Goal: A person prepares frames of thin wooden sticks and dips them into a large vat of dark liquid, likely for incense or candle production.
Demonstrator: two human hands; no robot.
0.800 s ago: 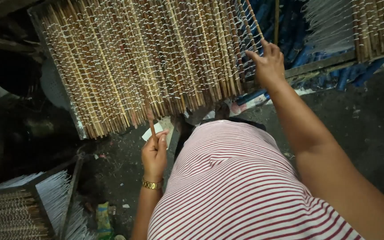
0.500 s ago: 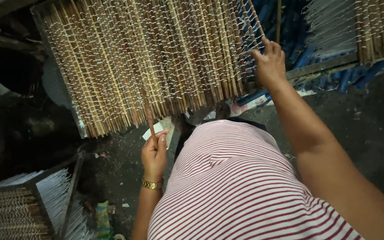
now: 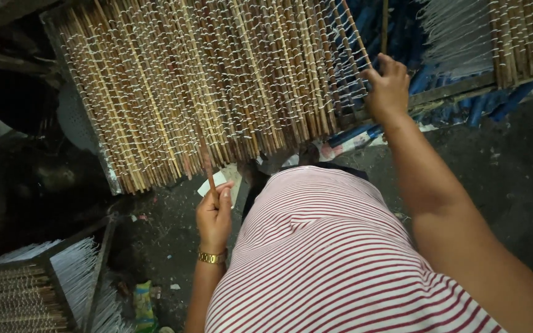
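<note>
A wide mat of thin bamboo sticks (image 3: 205, 86) bound with white string lies stretched on a frame in front of me. My left hand (image 3: 214, 216), with a gold bracelet at the wrist, pinches the lower end of one brown stick (image 3: 206, 161) that runs up into the mat's near edge. My right hand (image 3: 387, 89) is up at the mat's right edge, fingers curled on the outermost stick and the white strings (image 3: 348, 68) there. My red and white striped shirt (image 3: 328, 259) fills the lower middle.
Blue slats (image 3: 439, 92) and a wooden bar lie under the frame at right. A second stick mat (image 3: 519, 31) sits at the top right, another frame with white strings (image 3: 26, 290) at bottom left. The ground (image 3: 513, 172) is dark and littered with scraps.
My right hand has shifted slightly along the mat's right edge. My left hand stays at the near edge holding the stick.
</note>
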